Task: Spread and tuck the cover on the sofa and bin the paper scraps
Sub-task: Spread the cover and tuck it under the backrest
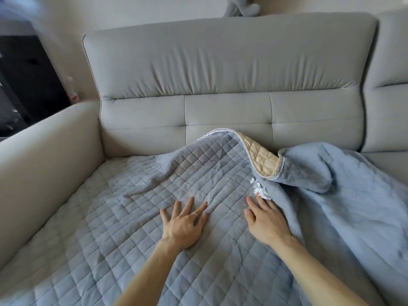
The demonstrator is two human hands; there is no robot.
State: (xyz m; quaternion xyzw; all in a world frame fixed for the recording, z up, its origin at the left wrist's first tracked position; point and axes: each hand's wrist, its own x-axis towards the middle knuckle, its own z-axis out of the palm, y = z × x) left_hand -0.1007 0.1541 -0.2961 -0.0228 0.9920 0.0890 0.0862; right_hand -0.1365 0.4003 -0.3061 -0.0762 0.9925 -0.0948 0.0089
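A grey-blue quilted cover (136, 208) lies over the seat of a beige sofa (229, 69). Its left part is flat; its right part is bunched and folded back, showing a tan underside (259, 163). My left hand (183, 224) rests flat on the cover with fingers spread and a ring on one finger. My right hand (265, 219) lies beside it, fingers straight, its fingertips at the bunched fold. A crumpled white paper scrap (258, 188) sits in the crease just beyond my right fingertips.
The sofa's left armrest (46, 149) borders the cover. A second seat section (388, 85) continues to the right. A dark cabinet (28, 80) stands behind the armrest at the left. A grey plush toy (241, 6) sits on top of the backrest.
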